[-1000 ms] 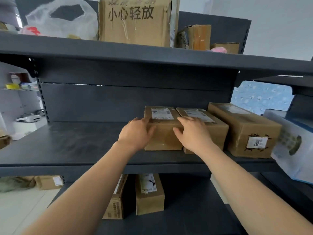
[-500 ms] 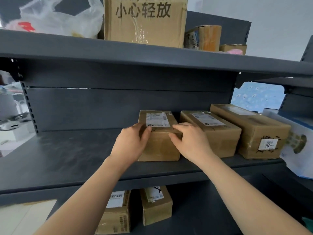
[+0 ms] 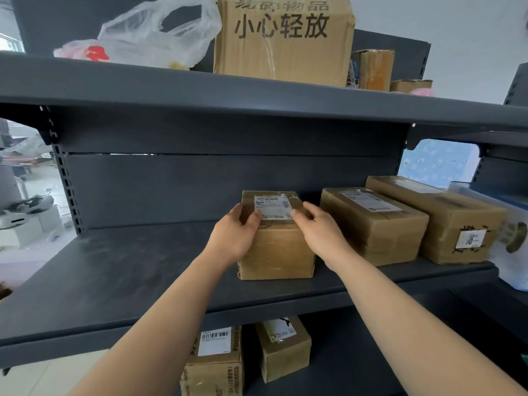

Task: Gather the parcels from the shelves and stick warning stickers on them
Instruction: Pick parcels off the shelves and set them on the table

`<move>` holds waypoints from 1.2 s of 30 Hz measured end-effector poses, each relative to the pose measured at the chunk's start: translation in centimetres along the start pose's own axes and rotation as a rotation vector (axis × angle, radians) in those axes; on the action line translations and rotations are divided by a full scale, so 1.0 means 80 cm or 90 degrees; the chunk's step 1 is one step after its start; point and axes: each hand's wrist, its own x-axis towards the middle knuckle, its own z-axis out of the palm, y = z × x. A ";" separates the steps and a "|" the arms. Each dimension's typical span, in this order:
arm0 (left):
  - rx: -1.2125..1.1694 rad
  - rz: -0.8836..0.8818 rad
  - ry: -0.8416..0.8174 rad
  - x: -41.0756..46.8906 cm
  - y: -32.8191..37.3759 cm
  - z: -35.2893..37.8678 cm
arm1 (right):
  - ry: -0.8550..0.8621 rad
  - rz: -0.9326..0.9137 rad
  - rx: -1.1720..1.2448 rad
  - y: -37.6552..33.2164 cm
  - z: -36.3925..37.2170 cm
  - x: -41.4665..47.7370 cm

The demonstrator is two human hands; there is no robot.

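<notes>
A small brown cardboard parcel (image 3: 277, 252) with a white shipping label on top stands on the middle dark grey shelf (image 3: 114, 281). My left hand (image 3: 233, 235) grips its upper left edge, fingers curled over the top. On the parcel's upper right edge my right hand (image 3: 320, 232) holds it, fingers lying over the top beside the label. To its right lie two longer parcels, one (image 3: 374, 224) close by and a second (image 3: 440, 221) marked "10" on its end.
The top shelf carries a large box (image 3: 283, 38) with printed characters, a white plastic bag (image 3: 160, 35) and smaller boxes (image 3: 374, 70). Two parcels (image 3: 214, 364) (image 3: 285, 347) stand on the lower shelf. A white and blue package (image 3: 514, 241) sits at the far right.
The small parcel has slid left and forward, away from the longer parcel beside it, opening a gap. Both hands moved with it and now sit over its top edges.
</notes>
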 end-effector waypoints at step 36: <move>-0.388 0.102 -0.313 -0.381 0.123 0.096 | 0.440 0.137 0.311 0.027 -0.155 -0.479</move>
